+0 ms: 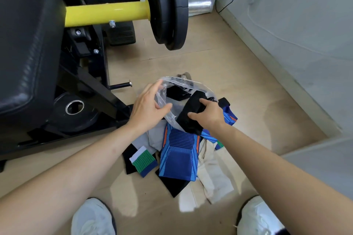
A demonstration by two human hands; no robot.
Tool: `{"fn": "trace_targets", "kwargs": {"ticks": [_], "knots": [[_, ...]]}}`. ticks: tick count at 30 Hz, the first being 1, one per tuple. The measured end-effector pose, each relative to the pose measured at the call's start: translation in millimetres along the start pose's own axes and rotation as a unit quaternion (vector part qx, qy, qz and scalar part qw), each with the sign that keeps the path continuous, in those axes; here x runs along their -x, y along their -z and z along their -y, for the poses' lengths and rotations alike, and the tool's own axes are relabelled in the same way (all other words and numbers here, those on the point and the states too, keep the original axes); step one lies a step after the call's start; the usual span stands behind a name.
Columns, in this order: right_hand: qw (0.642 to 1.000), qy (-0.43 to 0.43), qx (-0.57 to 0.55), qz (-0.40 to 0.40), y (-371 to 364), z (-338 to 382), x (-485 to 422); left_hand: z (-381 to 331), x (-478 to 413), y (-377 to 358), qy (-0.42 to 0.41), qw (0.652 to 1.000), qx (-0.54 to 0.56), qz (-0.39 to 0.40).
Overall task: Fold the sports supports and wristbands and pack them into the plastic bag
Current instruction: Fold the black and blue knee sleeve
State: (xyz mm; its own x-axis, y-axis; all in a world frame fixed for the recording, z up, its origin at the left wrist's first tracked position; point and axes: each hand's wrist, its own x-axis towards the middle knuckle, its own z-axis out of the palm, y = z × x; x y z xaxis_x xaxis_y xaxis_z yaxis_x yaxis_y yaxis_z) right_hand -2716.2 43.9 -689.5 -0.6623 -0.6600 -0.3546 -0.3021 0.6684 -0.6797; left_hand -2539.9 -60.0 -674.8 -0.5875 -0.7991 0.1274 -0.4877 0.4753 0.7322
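Bag (183,84) lies on the floor just beyond the pile, mouth facing the person. Left hand (147,108) pinches the near-left lip of the mouth, thumb against the film, fingers (152,89) close together over the top, lifting the lip so the mouth gapes.

Right hand (208,112) grips a folded black support (188,122), thumb on the near face, other fingers curled over the far side, index stretched toward the bag. The support's long axis runs from near to far and points into the mouth. Its far end sits at or just inside the opening; its near end hangs outside, over the blue support (179,156).

Key relation: the opening lies straight ahead and slightly left of the right fingertips, so the push should go along the support's own length, away from the body. The right hand carries the load; the left only holds the bag open.

Dark pieces show through the film inside; the count is unclear.

Step, as judged: inserting one folded piece.

Much is unpacked and unfolded near the feet: blue support, green wristband (143,160), cream support (212,175), grey piece (154,137), and another black piece (173,185) underneath.

Risk: the thin film may slip from the pinch or fold shut.
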Motion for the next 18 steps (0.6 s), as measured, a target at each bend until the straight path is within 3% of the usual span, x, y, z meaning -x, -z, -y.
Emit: {"fn": "trace_targets", "kwargs": {"ticks": [5, 9, 12, 14, 18], "knots": [[0.997, 0.042, 0.055, 0.043, 26, -10, 9, -5, -9, -10, -0.042, 0.996, -0.042, -0.063], [0.988, 0.068, -0.029, 0.138, 20, -2, 1, -11, -26, -5, -0.049, 0.997, -0.056, 0.018], [0.975, 0.045, -0.127, 0.175, 6, 15, -11, -9, -36, -1, -0.022, 0.998, -0.008, 0.066], [0.978, 0.036, -0.126, 0.162, -10, 20, -23, -4, -41, 0, -0.008, 0.997, 0.017, 0.071], [0.996, 0.016, -0.005, 0.089, -34, 4, -35, 6, -51, 3, 0.008, 0.998, 0.060, 0.034]]}}
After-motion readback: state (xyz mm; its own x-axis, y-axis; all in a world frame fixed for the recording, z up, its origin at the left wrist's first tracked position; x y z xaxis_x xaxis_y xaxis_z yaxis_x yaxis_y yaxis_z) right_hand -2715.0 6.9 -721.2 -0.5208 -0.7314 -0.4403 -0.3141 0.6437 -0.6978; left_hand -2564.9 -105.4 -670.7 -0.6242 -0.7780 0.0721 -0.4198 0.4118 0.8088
